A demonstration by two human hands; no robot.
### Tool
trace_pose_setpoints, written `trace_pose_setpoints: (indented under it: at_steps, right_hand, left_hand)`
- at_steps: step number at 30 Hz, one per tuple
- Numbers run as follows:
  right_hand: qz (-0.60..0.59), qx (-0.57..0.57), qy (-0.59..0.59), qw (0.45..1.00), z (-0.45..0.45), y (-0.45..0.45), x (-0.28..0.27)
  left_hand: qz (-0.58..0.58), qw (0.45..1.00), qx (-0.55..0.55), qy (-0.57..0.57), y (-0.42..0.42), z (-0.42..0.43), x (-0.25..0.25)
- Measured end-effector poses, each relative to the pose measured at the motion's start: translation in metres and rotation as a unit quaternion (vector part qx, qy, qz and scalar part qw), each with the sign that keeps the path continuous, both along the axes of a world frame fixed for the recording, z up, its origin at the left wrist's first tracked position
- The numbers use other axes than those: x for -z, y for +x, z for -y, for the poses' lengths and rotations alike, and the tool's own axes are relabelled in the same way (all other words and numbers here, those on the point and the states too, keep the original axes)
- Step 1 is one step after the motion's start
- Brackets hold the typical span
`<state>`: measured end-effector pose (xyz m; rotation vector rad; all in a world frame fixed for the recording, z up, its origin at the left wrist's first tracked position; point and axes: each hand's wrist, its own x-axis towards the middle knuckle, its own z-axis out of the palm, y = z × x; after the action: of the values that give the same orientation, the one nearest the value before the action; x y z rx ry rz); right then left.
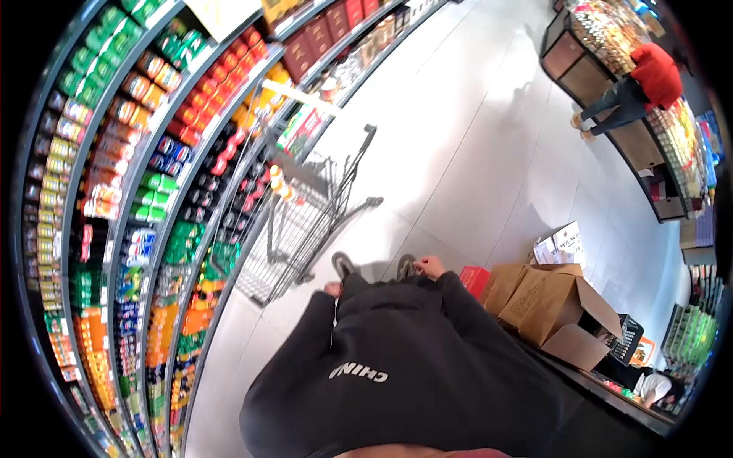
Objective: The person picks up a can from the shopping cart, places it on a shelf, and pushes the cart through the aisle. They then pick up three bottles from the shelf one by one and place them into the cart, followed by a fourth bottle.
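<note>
A shopping cart (263,276) near the left hand (334,289), its grip indiscernible, would steer best two-handed; the right hand (430,267) curls loosely, any contents unclear. Pale floor tiles (443,183) separate drinks shelves (114,267) from cardboard boxes (538,301) and a person in red (657,76).

Black jacket (427,389), white lettering (359,372); red box (474,281).

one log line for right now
left hand: near shopping cart, grip unclear | right hand: near red box, grip unclear | open carton: beside red box
</note>
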<state>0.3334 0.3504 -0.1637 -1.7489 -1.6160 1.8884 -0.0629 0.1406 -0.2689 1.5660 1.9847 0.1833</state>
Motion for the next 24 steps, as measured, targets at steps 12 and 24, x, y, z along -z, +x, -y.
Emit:
trace_pose_setpoints:
  at_steps: [12, 24]
  right_hand:
    - [0.019, 0.203, -0.115, 0.972, 0.038, 0.180, 0.038]
    - [0.154, 0.085, 0.047, 0.983, 0.002, 0.215, 0.070]
  left_hand:
    - [0.276, 0.910, -0.285, -0.118, 0.101, -0.126, -0.065]
    - [0.243, 0.944, -0.111, -0.192, 0.148, -0.337, -0.028]
